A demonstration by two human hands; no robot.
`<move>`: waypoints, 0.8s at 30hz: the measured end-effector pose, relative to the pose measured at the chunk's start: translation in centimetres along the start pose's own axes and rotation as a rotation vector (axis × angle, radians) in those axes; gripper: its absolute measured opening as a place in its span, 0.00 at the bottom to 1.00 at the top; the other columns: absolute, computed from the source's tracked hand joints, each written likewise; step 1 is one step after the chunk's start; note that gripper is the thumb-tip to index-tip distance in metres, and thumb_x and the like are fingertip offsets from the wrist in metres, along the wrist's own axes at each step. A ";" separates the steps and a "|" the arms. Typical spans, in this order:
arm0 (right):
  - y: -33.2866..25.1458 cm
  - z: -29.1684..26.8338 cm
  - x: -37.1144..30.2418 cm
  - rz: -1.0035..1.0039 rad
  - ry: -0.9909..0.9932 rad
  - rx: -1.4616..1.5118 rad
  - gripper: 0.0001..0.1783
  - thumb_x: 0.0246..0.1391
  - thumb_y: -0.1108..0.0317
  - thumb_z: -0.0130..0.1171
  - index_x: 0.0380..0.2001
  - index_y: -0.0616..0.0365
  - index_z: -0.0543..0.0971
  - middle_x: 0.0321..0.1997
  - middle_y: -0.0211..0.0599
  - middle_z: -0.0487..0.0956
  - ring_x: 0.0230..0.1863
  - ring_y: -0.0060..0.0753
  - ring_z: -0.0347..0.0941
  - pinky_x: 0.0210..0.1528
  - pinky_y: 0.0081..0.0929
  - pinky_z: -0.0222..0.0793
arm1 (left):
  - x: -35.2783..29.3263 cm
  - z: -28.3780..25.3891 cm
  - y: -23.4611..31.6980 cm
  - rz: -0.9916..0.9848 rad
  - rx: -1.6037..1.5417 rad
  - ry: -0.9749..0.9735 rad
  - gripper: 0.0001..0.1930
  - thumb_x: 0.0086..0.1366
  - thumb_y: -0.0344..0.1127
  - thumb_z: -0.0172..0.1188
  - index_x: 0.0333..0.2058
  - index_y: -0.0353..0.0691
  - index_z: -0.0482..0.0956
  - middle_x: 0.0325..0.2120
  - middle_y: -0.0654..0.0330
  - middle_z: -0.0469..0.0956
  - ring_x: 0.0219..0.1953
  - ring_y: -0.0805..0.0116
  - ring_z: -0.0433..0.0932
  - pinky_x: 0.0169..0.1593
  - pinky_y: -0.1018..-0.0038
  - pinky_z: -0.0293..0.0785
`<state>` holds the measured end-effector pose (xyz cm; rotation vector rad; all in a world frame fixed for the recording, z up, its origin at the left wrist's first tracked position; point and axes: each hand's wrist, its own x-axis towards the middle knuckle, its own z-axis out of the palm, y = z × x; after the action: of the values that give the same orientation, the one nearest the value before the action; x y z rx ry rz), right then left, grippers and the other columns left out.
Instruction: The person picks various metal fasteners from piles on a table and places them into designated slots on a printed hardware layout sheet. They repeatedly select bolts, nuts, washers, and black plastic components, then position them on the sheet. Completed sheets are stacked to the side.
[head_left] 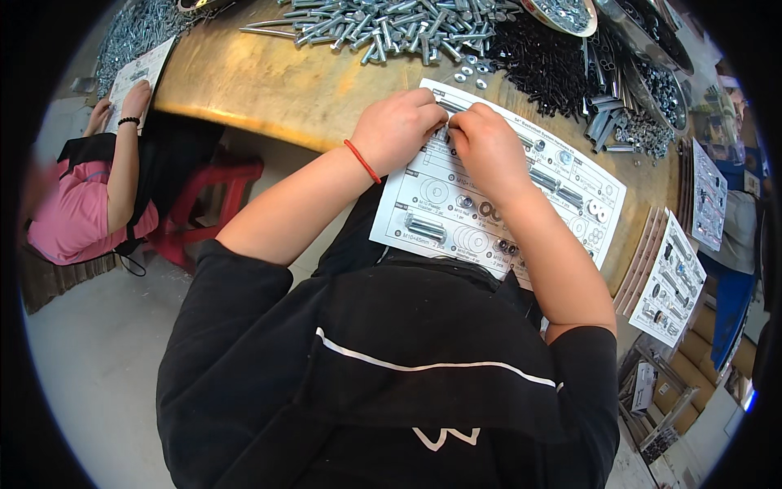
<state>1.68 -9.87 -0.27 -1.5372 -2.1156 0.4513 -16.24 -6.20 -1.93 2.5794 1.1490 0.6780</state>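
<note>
Your left hand (399, 128) and right hand (489, 151) nearly meet over the printed sheet (446, 208), which overhangs the near edge of the tabletop (261, 90); fingers (430, 116) curl inward, gap and hold impossible to tell.

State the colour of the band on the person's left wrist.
The wristband is red, best seen in the head view.

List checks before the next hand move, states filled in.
1. Both hands at card: ok, left hand and right hand meet over its upper part.
2. Anything pinched between them: cannot tell, hidden.
3. Card fully on table: not ok, lower left corner is past the edge.
4. Loose nuts off card: ok, just beyond its top edge.
5. Bolts reachable: probably ok, piled beyond the hands.
</note>
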 end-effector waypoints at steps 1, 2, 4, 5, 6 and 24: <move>0.1 0.6 0.3 -0.001 -0.002 -0.029 0.05 0.52 0.70 0.58 0.31 0.57 0.81 0.34 0.39 0.76 0.40 0.45 0.74 0.42 0.39 0.72 | -0.2 0.1 -0.1 -0.004 -0.054 0.051 0.06 0.58 0.30 0.61 0.36 0.44 0.82 0.31 0.61 0.77 0.35 0.58 0.77 0.36 0.67 0.75; 0.1 1.0 0.4 -0.001 -0.003 -0.058 0.05 0.51 0.71 0.58 0.31 0.57 0.81 0.34 0.39 0.76 0.40 0.45 0.74 0.42 0.39 0.72 | -0.4 0.2 -0.2 -0.007 -0.109 0.101 0.06 0.58 0.30 0.61 0.36 0.44 0.82 0.31 0.61 0.77 0.34 0.58 0.77 0.36 0.67 0.75; -0.1 1.0 0.5 0.035 -0.005 -0.038 0.06 0.53 0.71 0.57 0.33 0.58 0.81 0.35 0.40 0.76 0.40 0.46 0.74 0.42 0.39 0.72 | -0.8 0.0 -0.3 -0.020 -0.212 0.170 0.07 0.58 0.30 0.62 0.37 0.43 0.81 0.31 0.60 0.77 0.34 0.57 0.77 0.36 0.67 0.74; -0.2 0.8 0.4 0.054 0.018 0.001 0.06 0.53 0.71 0.57 0.33 0.58 0.81 0.35 0.41 0.76 0.39 0.46 0.75 0.42 0.39 0.72 | -1.2 -0.2 -0.3 -0.031 -0.261 0.189 0.07 0.58 0.29 0.62 0.37 0.42 0.81 0.31 0.59 0.77 0.34 0.57 0.77 0.36 0.67 0.74; -0.2 0.6 0.3 0.073 0.041 0.040 0.06 0.53 0.70 0.57 0.33 0.59 0.81 0.35 0.41 0.77 0.39 0.46 0.75 0.42 0.39 0.72 | -1.4 -0.4 -0.3 -0.041 -0.309 0.207 0.07 0.58 0.29 0.62 0.37 0.42 0.81 0.30 0.59 0.77 0.34 0.57 0.77 0.36 0.66 0.74; 0.0 -1.7 -1.6 0.122 0.015 0.169 0.09 0.49 0.71 0.64 0.36 0.58 0.79 0.34 0.39 0.77 0.34 0.40 0.76 0.37 0.33 0.73 | -1.7 -1.8 -1.0 -0.250 -0.514 0.039 0.11 0.52 0.26 0.69 0.35 0.36 0.80 0.29 0.62 0.71 0.27 0.73 0.69 0.32 0.78 0.69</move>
<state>3.08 -11.40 0.83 -1.5712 -1.9258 0.6412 -18.74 -6.74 -1.34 1.9685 1.1075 0.8371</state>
